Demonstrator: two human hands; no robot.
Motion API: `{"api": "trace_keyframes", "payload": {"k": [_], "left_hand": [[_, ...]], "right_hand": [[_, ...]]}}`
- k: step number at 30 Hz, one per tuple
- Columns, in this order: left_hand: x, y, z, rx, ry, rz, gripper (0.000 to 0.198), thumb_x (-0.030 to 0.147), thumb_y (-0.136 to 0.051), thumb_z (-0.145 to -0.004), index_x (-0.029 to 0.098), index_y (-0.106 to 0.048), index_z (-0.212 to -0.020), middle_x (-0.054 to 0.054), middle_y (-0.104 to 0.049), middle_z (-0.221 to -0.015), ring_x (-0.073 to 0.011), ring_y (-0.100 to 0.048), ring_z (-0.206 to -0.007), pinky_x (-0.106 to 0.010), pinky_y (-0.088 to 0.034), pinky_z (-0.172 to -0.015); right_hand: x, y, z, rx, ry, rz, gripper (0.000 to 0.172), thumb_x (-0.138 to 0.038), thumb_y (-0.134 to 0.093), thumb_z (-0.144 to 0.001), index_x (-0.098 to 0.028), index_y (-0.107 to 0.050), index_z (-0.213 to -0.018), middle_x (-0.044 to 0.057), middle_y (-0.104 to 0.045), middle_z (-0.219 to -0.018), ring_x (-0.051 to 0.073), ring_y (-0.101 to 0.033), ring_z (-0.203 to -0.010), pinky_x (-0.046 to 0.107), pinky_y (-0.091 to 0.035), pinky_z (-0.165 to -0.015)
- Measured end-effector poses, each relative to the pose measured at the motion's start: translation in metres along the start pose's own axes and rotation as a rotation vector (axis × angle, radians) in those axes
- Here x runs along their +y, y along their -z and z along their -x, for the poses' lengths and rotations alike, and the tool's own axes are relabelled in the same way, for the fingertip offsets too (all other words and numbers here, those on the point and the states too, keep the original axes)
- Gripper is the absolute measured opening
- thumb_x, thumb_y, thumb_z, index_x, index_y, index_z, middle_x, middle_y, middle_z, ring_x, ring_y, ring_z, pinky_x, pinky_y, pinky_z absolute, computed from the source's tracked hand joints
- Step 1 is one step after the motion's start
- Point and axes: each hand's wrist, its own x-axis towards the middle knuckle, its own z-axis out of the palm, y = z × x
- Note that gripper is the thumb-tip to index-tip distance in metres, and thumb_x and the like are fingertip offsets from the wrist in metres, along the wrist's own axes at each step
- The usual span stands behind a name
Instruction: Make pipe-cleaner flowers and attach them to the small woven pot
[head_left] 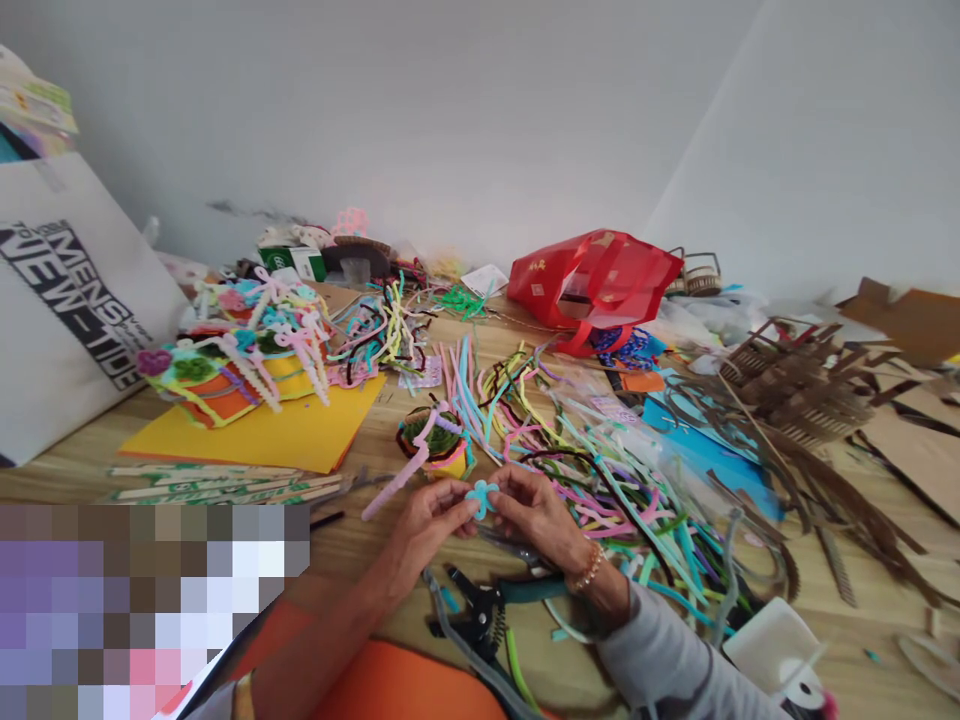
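L hand (426,528): blue flower (481,498) pinched
R hand (534,515): same flower pinched
Done: decorated pots (221,398) set on yellow sheet (300,435)
Left: loose pipe cleaners (592,480) unused

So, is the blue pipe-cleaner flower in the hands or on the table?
In the hands: the blue flower is pinched between the left hand and right hand.

Between hands: pale blue pipe-cleaner flower (481,498), held by left hand (427,527) and right hand (536,517)
Beside left hand: pale pink ridged pipe cleaner (394,483)
Right wrist: gold bead bracelet (589,568); plain grey sleeve (660,650)
Below hands: teal-and-black pliers (517,592)
Farther ahead: yellow card (255,435); red bag (592,280) with gold print
Right of hands: multicoloured pipe cleaners (607,480)
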Motion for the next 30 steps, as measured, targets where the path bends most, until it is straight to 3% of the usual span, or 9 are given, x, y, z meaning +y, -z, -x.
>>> {"api": "trace_keyframes", "payload": {"k": [10,15,20,30], "left_hand": [[-0.016,0.002,-0.008,0.011,-0.018,-0.008,0.02,0.036,-0.066,-0.068,0.019,-0.059,-0.074,0.004,-0.059,-0.062,-0.0126,-0.056,-0.056,-0.026,-0.045,-0.059],[-0.01,0.002,-0.005,-0.012,-0.019,-0.002,0.018,0.035,-0.064,-0.07,0.018,-0.063,-0.076,0.003,-0.06,-0.063,-0.0137,-0.057,-0.059,-0.026,-0.045,-0.062],[-0.003,0.001,-0.004,-0.033,-0.021,-0.058,0.017,0.034,-0.063,-0.069,0.018,-0.063,-0.066,0.002,-0.061,-0.061,-0.0149,-0.056,-0.061,-0.027,-0.045,-0.062],[-0.013,-0.001,-0.003,0.029,-0.045,-0.04,0.024,0.039,-0.064,-0.071,0.016,-0.061,-0.062,0.002,-0.057,-0.053,-0.0119,-0.051,-0.052,-0.024,-0.043,-0.055]], "right_hand": [[-0.009,-0.003,0.002,-0.038,-0.017,0.042,0.035,-0.048,-0.065,-0.081,-0.016,-0.058,-0.091,-0.003,-0.057,-0.066,0.006,-0.048,-0.048,0.017,-0.039,-0.045],[0.0,0.0,-0.001,0.012,-0.017,0.003,0.034,-0.048,-0.065,-0.081,-0.015,-0.057,-0.087,-0.003,-0.056,-0.062,0.006,-0.046,-0.046,0.017,-0.037,-0.043],[0.002,0.0,0.0,0.054,0.001,-0.054,0.031,-0.045,-0.066,-0.081,-0.016,-0.057,-0.089,-0.004,-0.054,-0.062,0.006,-0.043,-0.046,0.017,-0.033,-0.042],[-0.006,-0.003,0.001,0.035,0.027,-0.034,0.034,-0.046,-0.069,-0.078,-0.014,-0.06,-0.081,-0.004,-0.053,-0.059,0.006,-0.04,-0.045,0.018,-0.031,-0.042]]}}
